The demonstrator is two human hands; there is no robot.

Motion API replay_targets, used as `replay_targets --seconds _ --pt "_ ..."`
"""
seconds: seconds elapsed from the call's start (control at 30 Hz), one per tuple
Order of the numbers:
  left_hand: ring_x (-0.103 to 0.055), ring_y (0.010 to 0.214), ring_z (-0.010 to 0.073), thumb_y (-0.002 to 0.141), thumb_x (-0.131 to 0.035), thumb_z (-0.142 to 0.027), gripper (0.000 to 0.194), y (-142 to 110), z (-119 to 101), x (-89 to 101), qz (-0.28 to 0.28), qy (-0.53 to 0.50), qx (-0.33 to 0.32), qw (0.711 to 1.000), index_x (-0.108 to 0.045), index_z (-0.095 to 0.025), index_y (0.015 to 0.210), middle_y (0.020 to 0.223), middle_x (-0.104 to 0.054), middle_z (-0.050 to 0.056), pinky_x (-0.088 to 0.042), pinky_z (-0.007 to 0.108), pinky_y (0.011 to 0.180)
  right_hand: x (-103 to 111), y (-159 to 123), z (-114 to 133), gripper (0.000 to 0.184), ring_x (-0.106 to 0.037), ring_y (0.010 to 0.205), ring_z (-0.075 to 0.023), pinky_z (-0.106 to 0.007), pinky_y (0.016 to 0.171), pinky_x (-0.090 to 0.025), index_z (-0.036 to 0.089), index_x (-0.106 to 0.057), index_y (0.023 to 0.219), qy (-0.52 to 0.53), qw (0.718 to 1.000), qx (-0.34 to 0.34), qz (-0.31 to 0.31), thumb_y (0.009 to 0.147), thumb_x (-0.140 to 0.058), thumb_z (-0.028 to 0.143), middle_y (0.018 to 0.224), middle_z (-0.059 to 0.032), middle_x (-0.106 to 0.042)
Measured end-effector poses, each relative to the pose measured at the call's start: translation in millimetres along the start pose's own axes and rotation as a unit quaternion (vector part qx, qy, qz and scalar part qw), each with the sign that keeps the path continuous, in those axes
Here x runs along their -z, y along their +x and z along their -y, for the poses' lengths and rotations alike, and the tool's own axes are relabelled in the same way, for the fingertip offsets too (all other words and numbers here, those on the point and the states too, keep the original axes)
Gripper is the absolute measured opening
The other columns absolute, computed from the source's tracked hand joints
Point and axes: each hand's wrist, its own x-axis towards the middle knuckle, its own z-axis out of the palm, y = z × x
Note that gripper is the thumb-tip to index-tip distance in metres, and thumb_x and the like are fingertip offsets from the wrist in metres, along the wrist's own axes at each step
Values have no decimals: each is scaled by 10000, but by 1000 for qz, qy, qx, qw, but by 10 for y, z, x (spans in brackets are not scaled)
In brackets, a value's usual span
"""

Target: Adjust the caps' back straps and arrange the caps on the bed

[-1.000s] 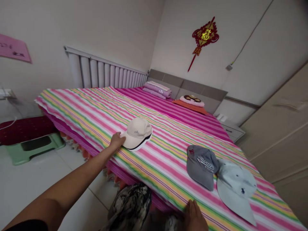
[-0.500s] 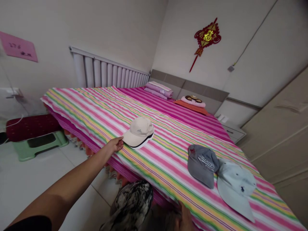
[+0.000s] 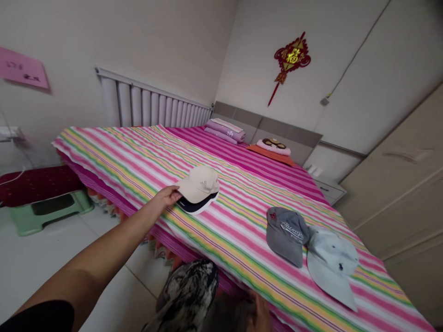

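Note:
My left hand [image 3: 169, 196] pinches the brim of a beige baseball cap [image 3: 202, 180], whose brim is lifted slightly. Beneath it lies a stack with a dark navy cap [image 3: 194, 205] and a white brim edge [image 3: 204, 207]. My right hand [image 3: 260, 313] is low at the bed's front edge, dim and partly cut off; its fingers do not show clearly. To the right on the striped sheet lie a grey cap with white lettering [image 3: 286, 235] and a pale blue cap [image 3: 334, 263], touching each other.
The striped bed sheet [image 3: 138, 159] covers the near part of the bed. Folded bedding [image 3: 224, 130] and a pink folded item [image 3: 273, 146] lie near the headboard [image 3: 270, 124]. A green stool [image 3: 51, 210] stands at left, a nightstand [image 3: 327, 189] and wardrobe [image 3: 398, 193] at right.
My left hand has taken hold of the beige cap's brim and raised it, so more of the navy cap beneath shows. The view has shifted slightly.

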Motion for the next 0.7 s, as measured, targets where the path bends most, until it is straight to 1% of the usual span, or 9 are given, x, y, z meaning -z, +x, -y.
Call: replay_targets --seconds 0.1,0.17,0.23,0.33,0.43,0.5,0.57,0.63,0.7 --pt "-630 582 146 738 -419 31 343 -125 -11 -149 58 -9 -28 998 -530 -56 1051 684 -644 72 -543 236 602 -20 7 39 475 -586 960 -252 -364 849 -451 154 -591 979 45 999 -9 -11 563 -374 84 1007 -109 -634" --pt "-643 659 147 723 -429 30 391 -240 18 -224 98 -22 -50 994 -528 -82 1085 751 -663 70 -538 240 695 -21 22 47 378 -603 909 -251 -361 817 -467 159 -613 922 79 996 -22 -18 610 -401 138 949 -110 -656" --pt "-645 742 152 704 -444 32 441 -368 79 -270 158 -33 -78 984 -518 -116 1114 828 -671 65 -522 251 766 -2 59 64 279 -623 834 -256 -368 774 -486 171 -637 844 115 992 -48 -14 639 -455 224 867 -102 -679" --pt "-640 793 164 662 -480 36 505 -556 236 -264 263 -23 -105 959 -502 -154 1129 879 -669 56 -512 268 782 94 179 195 243 -638 768 -262 -366 724 -506 176 -657 775 190 976 -107 24 585 -560 292 797 -88 -698" --pt "-640 730 175 607 -545 27 476 -719 508 -145 293 27 -75 953 -539 -166 1042 797 -667 38 -516 285 726 281 377 518 310 -639 722 -240 -339 637 -520 166 -654 841 308 932 -171 80 629 -601 386 860 -95 -696" --pt "-629 633 168 556 -614 7 379 -822 767 2 292 64 -24 954 -582 -153 899 701 -654 25 -513 283 656 444 521 798 374 -630 829 -242 -343 712 -504 174 -649 887 387 899 -178 99 681 -582 480 948 -105 -682" --pt "-618 594 166 497 -686 -36 324 -932 1068 189 321 84 43 942 -609 -148 791 673 -656 27 -503 280 622 611 642 1056 449 -593 964 -247 -364 830 -457 189 -631 976 470 860 -149 132 698 -565 536 1062 -114 -647" --pt "-618 606 167 444 -727 -67 307 -1054 1369 388 349 78 94 929 -619 -191 703 609 -641 -11 -491 270 618 758 715 1237 543 -560 1028 -261 -397 862 -438 212 -611 1037 553 814 -129 121 669 -550 607 1076 -113 -643" --pt "-626 641 192 430 -741 -82 330 -1177 1618 561 355 90 120 923 -634 -227 706 621 -651 -11 -488 301 637 867 738 1325 589 -586 984 -282 -428 837 -450 225 -618 1038 610 774 -136 104 628 -558 645 958 -112 -688"
